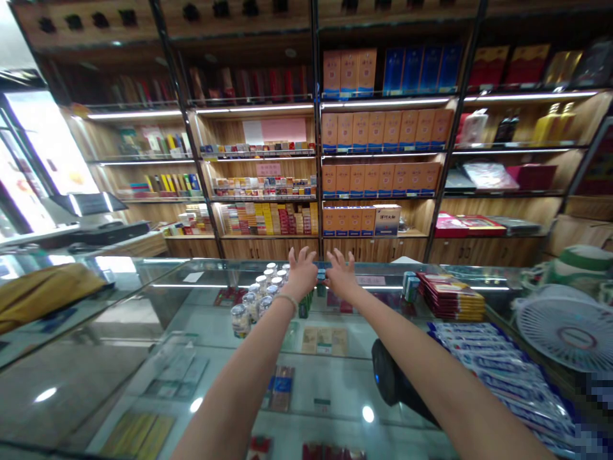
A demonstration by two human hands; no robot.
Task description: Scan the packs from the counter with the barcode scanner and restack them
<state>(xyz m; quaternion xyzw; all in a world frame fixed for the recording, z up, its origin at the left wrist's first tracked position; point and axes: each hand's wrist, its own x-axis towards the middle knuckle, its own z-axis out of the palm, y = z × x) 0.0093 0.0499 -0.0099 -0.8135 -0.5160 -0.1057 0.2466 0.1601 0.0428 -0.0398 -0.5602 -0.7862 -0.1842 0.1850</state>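
Both arms reach forward over a glass counter [182,319]. My left hand [301,273] is beside several clear jars with white lids [253,300], fingers apart and bent. Some green items [304,308] show just under that hand. My right hand [341,271] is a little to the right, its fingers also spread. Small teal boxes [320,275] are seen between the two hands; whether either hand touches them cannot be made out. A bracelet circles my left wrist.
Red and gold packets [450,297], small teal cans [410,286] and blue-white packages [502,377] lie on the right. A white fan [569,329] stands at the far right. Beneath my right forearm is a black device [387,374]. Stocked shelves [378,156] rise behind.
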